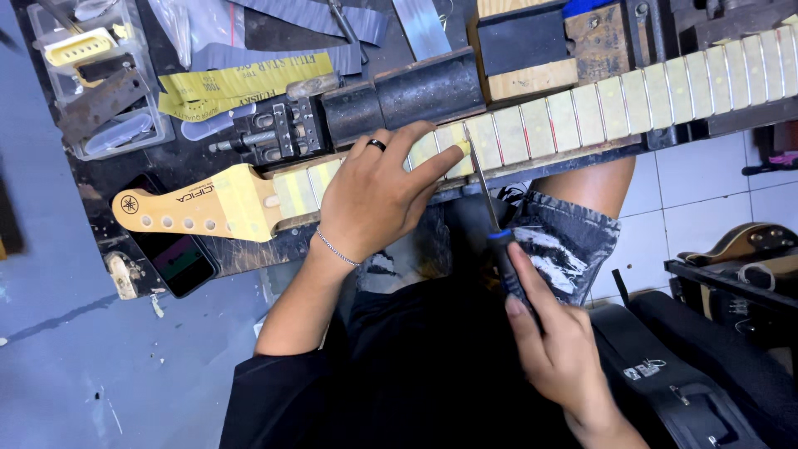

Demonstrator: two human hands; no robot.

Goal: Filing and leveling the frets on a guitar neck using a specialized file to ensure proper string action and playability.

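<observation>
A guitar neck (532, 125) lay across the table (208, 158), running from its pale yellow headstock at the left of the frame up toward the upper right corner, its fretboard covered in strips of yellowish tape between the frets. The left hand (374, 195) pressed flat on the neck near the middle of the frame, fingers spread and open over the taped frets, a dark ring on one finger and a thin chain bracelet at the wrist. The right hand (553, 341), lower right of centre, was closed around the dark handle of a slim tool (486, 195) with a blue collar; its thin metal shaft slanted up and its tip met the fretboard just beside the left fingertips. The two hands were apart, one on the neck and one back over the lap.

Behind the neck sat a dark rounded block (420, 91) and a small metal vise (278, 133). Yellow sandpaper sheets (241, 83) lay in the upper left, beside a clear plastic box (100, 75) of small parts. A phone (170, 254) with a lit screen rested at the table's lower left edge. A black guitar case (690, 382) lay on the floor at the lower right, and another guitar body (748, 241) showed at the right edge.
</observation>
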